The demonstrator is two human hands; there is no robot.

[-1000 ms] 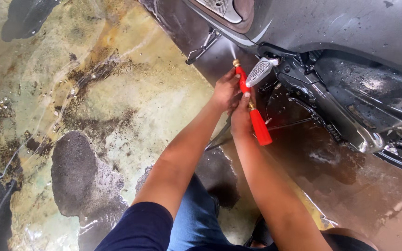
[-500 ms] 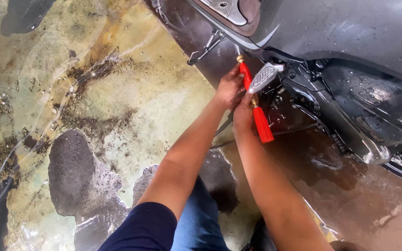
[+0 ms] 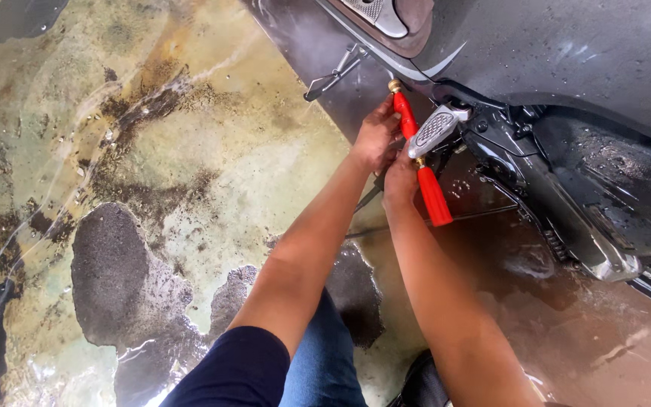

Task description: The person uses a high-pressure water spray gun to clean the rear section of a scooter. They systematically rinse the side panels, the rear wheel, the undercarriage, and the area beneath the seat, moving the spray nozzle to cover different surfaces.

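Note:
A red spray nozzle (image 3: 425,172) with a brass tip points up toward the underside of a dark grey scooter (image 3: 566,68). My left hand (image 3: 374,136) grips the nozzle's upper part just below the brass tip. My right hand (image 3: 401,179) holds its lower red handle. A silver footpeg (image 3: 437,126) of the scooter crosses in front of the nozzle between my hands. A thin stream of water leaves the tip toward the scooter body.
The wet, stained concrete floor (image 3: 152,166) spreads to the left with dark patches. The scooter's side stand (image 3: 333,71) hangs just left of the nozzle tip. Its exhaust and engine parts (image 3: 589,218) lie to the right. My knee in blue jeans (image 3: 318,362) is below.
Both hands and the nozzle have shifted slightly up toward the scooter's underside; the view has shifted a little with them. The grip is unchanged.

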